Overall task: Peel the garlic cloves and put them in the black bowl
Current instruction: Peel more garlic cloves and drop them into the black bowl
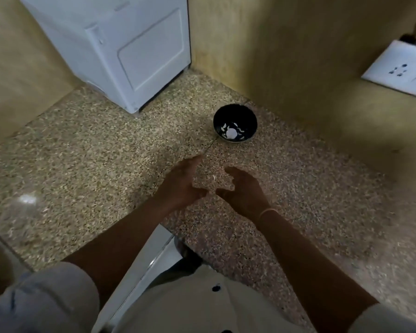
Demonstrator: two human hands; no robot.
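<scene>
White appliance stands back left on the desk. My left hand hovers released, fingers loose, nothing in it. The black bowl sits beyond, near the wall, with a pale garlic clove and white flecks inside. Right hand is likewise released and empty. No unpeeled garlic in view. Likely between cloves or done; the next move needs another clove found.

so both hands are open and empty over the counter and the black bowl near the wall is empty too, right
Not quite: the black bowl isn't empty. The head view shows white pieces in its bottom, too blurred to tell cloves from peel. The rest holds: left hand and right hand are open and empty over the counter, the bowl near the wall.
</scene>
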